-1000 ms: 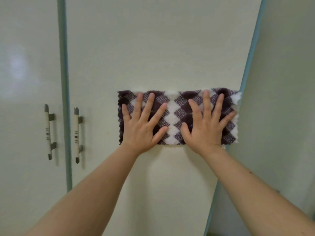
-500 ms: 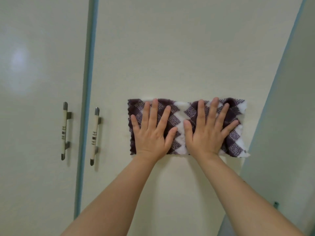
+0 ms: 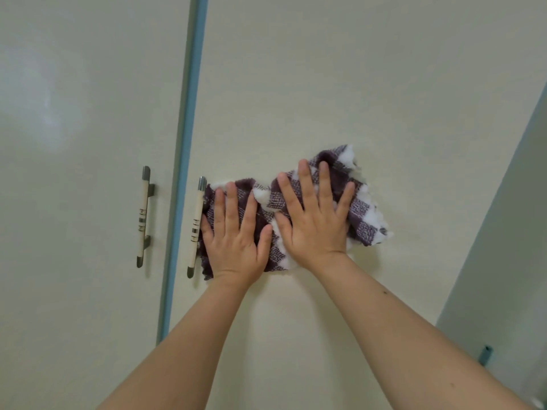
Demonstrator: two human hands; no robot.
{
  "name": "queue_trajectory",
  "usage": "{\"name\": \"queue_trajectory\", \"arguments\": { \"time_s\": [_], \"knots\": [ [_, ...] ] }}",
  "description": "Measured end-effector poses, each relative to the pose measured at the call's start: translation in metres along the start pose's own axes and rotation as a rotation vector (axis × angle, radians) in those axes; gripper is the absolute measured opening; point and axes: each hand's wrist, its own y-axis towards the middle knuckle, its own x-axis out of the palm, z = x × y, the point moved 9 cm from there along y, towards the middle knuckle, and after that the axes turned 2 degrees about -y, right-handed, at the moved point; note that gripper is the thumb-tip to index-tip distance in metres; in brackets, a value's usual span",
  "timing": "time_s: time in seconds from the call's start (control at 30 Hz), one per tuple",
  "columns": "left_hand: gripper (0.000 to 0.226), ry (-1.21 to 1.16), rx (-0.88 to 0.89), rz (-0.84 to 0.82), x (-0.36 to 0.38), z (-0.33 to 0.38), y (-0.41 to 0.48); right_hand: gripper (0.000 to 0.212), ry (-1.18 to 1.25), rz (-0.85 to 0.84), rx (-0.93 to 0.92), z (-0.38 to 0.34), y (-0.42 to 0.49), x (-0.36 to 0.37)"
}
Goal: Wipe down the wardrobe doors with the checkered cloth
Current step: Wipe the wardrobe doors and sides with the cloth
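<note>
We have the checkered cloth (image 3: 359,211) pressed flat against the right-hand wardrobe door (image 3: 325,84), at about handle height, with both palms spread open over it and no finger curled round an edge. Our left hand (image 3: 235,235) covers the cloth's left end, which lies touching or just beside the door handle (image 3: 196,226); our right hand (image 3: 315,214) sits right of it, thumbs nearly meeting. Between and beyond the hands the cloth is no longer flat: it bunches under the right palm and its right end rides up at a tilt, with a loose corner hanging free to the lower right. We judge that the main risk. Since only pressure holds it against a glossy upright panel, easing off with either palm could let the cloth slip down and fall. A bunched cloth also wipes unevenly, so streaks or missed bands seem likely unless we spread it again. To the left, its edge could catch on the handle, or our fingers could knock against it, if the stroke carries further that way. The blue strip (image 3: 185,161) between the doors and the left-hand door (image 3: 74,143), with its own handle (image 3: 144,216), lie beyond; from here we cannot tell whether they have been wiped.
</note>
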Motion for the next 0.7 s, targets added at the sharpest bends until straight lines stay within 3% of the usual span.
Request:
{"name": "queue_trajectory", "arguments": {
  "time_s": [0.43,0.7],
  "knots": [
    [0.057,-0.067,0.042,-0.033,-0.002,-0.008,-0.014,0.058,-0.008,0.027,-0.149,-0.031,0.0,-0.002],
    [0.061,-0.053,-0.239,-0.131,0.019,0.02,-0.085,0.056,-0.018,0.035,-0.34,-0.004,-0.049,0.001]
  ]
}}
